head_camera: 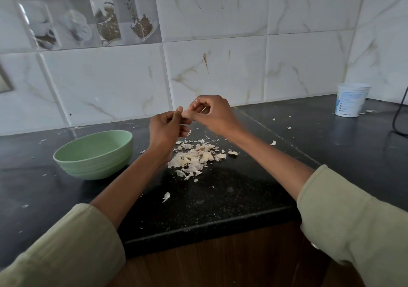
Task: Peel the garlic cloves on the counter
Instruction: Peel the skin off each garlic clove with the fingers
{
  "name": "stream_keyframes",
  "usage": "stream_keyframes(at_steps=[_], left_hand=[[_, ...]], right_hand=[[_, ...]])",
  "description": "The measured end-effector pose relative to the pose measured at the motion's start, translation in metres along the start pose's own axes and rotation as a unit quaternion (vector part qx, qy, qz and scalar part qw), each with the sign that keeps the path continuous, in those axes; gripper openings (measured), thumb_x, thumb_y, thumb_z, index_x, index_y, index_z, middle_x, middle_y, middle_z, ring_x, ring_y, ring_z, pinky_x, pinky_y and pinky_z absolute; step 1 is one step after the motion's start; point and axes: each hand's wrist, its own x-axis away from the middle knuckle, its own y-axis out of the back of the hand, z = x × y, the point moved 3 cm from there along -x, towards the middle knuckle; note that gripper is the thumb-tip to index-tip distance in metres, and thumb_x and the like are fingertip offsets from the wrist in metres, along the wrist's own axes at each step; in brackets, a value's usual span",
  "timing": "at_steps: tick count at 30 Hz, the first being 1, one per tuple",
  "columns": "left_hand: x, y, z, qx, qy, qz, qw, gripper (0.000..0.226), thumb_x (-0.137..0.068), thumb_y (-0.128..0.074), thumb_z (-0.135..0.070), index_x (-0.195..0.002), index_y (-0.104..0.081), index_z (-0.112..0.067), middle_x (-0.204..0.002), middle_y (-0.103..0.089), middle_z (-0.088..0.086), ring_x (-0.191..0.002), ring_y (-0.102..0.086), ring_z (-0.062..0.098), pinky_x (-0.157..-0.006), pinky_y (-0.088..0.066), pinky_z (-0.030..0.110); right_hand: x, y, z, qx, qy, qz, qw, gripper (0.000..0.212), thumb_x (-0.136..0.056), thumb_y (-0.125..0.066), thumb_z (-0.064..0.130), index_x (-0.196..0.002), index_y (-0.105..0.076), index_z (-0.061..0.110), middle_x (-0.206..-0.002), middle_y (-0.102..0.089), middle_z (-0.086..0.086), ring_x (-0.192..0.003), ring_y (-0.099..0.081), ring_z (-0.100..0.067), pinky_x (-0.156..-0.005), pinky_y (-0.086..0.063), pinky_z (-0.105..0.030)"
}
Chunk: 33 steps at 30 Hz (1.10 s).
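**Mid-peel, clove pinched between both hands above the skin pile**

Left hand (169,129) curled, fingertips pinching what looks like a garlic clove (185,114), mostly hidden. Right hand (212,114) curled too, thumb and forefinger nipping at the same clove from the other side, probably on a flap of skin. Both raised over the desk (220,198), directly above the heap of peeled skins (196,156).

For a clean peel, judging from the grip: hold steady with left, pull with right along the clove's length rather than across, start from the root end, rotate between pulls. Keep work over the heap so scraps land there.

Green bowl (92,154) just left of the heap, contents not visible. Stray flakes scattered across the desk. White tub (352,100) well apart, far right by the wall.
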Motion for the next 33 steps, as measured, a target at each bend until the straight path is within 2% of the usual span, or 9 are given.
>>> stream_keyframes(at_steps=[3, 8, 15, 25, 30, 33], left_hand=[[-0.0006, -0.0003, 0.0005, 0.020, 0.018, -0.003, 1.000, 0.036, -0.108, -0.060, -0.033, -0.094, -0.077, -0.004, -0.068, -0.070, 0.007, -0.053, -0.061, 0.008, -0.056, -0.054, 0.020], [0.0000, -0.0033, -0.0009, 0.014, 0.012, 0.004, 1.000, 0.038, -0.107, -0.061, -0.033, -0.087, -0.075, -0.005, -0.069, -0.071, 0.008, -0.053, -0.062, 0.007, -0.057, -0.055, 0.019], [0.0003, -0.0013, -0.0010, -0.013, -0.010, 0.000, 1.000, 0.035, -0.106, -0.062, -0.034, -0.089, -0.076, -0.006, -0.074, -0.075, 0.005, -0.059, -0.067, 0.009, -0.051, -0.049, 0.017], [-0.0030, 0.0001, 0.0019, -0.024, -0.001, 0.014, 1.000, 0.038, -0.105, -0.064, -0.035, -0.095, -0.078, -0.001, -0.088, -0.080, 0.014, -0.070, -0.070, 0.015, -0.053, -0.049, 0.016], [-0.0045, 0.0009, 0.0011, -0.039, -0.002, 0.017, 0.999, 0.037, -0.105, -0.064, -0.037, -0.094, -0.079, -0.006, -0.085, -0.080, 0.013, -0.072, -0.073, 0.017, -0.053, -0.049, 0.016], [-0.0033, -0.0003, -0.0006, -0.047, -0.011, 0.014, 0.999, 0.035, -0.105, -0.065, -0.036, -0.091, -0.078, -0.006, -0.080, -0.079, 0.012, -0.070, -0.074, 0.017, -0.052, -0.050, 0.017]], right_hand=[[0.0001, -0.0018, 0.0010, 0.043, 0.037, 0.008, 0.998, 0.026, -0.076, -0.094, 0.026, -0.088, -0.075, 0.013, -0.079, -0.075, 0.005, -0.068, -0.068, -0.004, -0.067, -0.057, -0.025], [-0.0005, -0.0010, 0.0014, 0.074, 0.064, -0.004, 0.995, 0.019, -0.079, -0.091, 0.015, -0.086, -0.073, 0.014, -0.075, -0.071, 0.005, -0.059, -0.060, -0.003, -0.061, -0.053, -0.021], [-0.0010, -0.0012, 0.0020, 0.085, 0.074, -0.011, 0.994, 0.018, -0.079, -0.090, 0.013, -0.085, -0.073, 0.016, -0.073, -0.070, 0.006, -0.059, -0.062, -0.003, -0.061, -0.054, -0.023], [0.0001, 0.0000, 0.0030, 0.096, 0.072, -0.002, 0.993, 0.014, -0.079, -0.085, 0.007, -0.080, -0.074, 0.015, -0.073, -0.072, 0.008, -0.066, -0.069, -0.008, -0.066, -0.058, -0.026], [0.0013, 0.0005, 0.0037, 0.086, 0.073, -0.002, 0.994, 0.013, -0.078, -0.085, 0.005, -0.080, -0.075, 0.011, -0.074, -0.073, 0.005, -0.068, -0.069, -0.010, -0.064, -0.054, -0.018], [0.0025, 0.0015, 0.0042, 0.077, 0.077, -0.002, 0.994, 0.014, -0.079, -0.086, 0.007, -0.083, -0.072, 0.010, -0.074, -0.072, 0.003, -0.068, -0.069, -0.011, -0.065, -0.056, -0.023]])
